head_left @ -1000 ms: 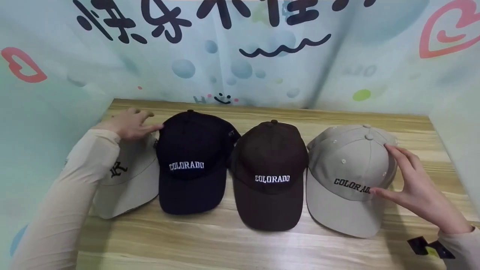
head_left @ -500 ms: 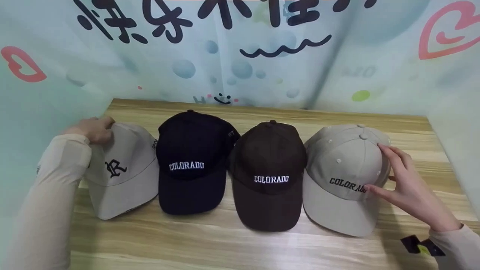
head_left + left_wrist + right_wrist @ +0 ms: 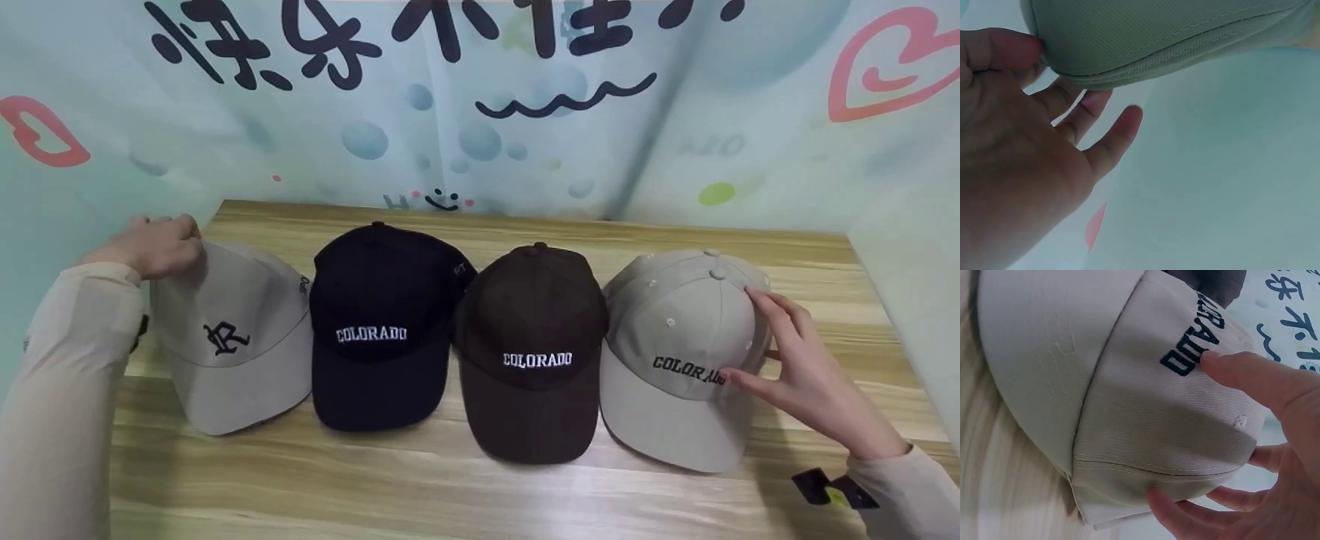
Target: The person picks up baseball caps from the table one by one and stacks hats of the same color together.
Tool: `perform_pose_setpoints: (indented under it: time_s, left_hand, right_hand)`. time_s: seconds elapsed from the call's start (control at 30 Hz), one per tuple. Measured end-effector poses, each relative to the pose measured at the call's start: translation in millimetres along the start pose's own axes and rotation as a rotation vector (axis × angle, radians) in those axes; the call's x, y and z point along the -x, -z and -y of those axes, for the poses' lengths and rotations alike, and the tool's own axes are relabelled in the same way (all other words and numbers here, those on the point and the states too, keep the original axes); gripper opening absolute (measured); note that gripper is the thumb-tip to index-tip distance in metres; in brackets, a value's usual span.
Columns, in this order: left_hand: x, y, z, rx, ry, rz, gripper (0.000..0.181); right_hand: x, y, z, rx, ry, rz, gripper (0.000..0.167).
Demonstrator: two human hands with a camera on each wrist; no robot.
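Observation:
Several baseball caps stand in a row, brims toward me. At the left end is a light grey cap point(image 3: 238, 315) with a black letter on its front. My left hand point(image 3: 161, 244) pinches that cap's crown at the upper left; in the left wrist view the thumb point(image 3: 1016, 49) lies on its edge, with some fingers behind the cloth. At the right end my right hand point(image 3: 806, 367) spans the side of a beige cap point(image 3: 686, 360) lettered COLORADO. Its thumb point(image 3: 1241, 374) presses on the lettering, and other fingertips touch the side and top.
Between them stand a navy cap point(image 3: 382, 330) and a dark brown cap point(image 3: 534, 352), close to their neighbours. All rest on a wood-grain table point(image 3: 360, 487). A printed curtain point(image 3: 480, 90) hangs behind the table and along its sides.
My left hand has moved from beside the navy cap leftward onto the light grey cap, which shifts slightly left. The right hand and beige cap have edged left toward the brown cap.

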State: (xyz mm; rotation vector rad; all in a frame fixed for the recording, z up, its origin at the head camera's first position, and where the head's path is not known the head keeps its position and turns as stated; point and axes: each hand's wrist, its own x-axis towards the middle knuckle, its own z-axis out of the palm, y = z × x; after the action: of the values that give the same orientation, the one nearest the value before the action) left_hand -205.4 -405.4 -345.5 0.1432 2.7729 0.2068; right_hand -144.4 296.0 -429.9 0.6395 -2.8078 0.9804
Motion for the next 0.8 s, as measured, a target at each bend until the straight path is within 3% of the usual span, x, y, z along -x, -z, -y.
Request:
perform_pose_setpoints:
  time_s: [0.2, 0.37, 0.5, 0.7, 0.8]
  left_hand:
    - [12.6, 12.4, -0.5, 0.109, 0.037, 0.011, 0.050]
    - [21.7, 23.2, -5.4, 0.112, 0.052, -0.039, 0.041]
    - [27.1, 29.9, -11.2, 0.149, 0.064, -0.122, 0.029]
    - [35.9, 42.8, -27.2, 0.182, 0.053, -0.235, 0.027]
    - [39.2, 51.4, -37.5, 0.196, 0.051, -0.304, 0.026]
  right_hand:
    - [-1.5, -1.5, -1.5, -0.013, -0.004, 0.004, 0.101]
    - [-2.8, -1.1, -2.6, -0.011, 0.006, -0.001, 0.099]
    - [-2.6, 3.2, -3.6, -0.012, 0.000, 0.008, 0.101]
    - [-1.8, 17.5, -5.0, -0.059, -0.069, -0.007, 0.112]
    - [-0.2, 23.5, -5.8, -0.051, -0.065, -0.015, 0.108]
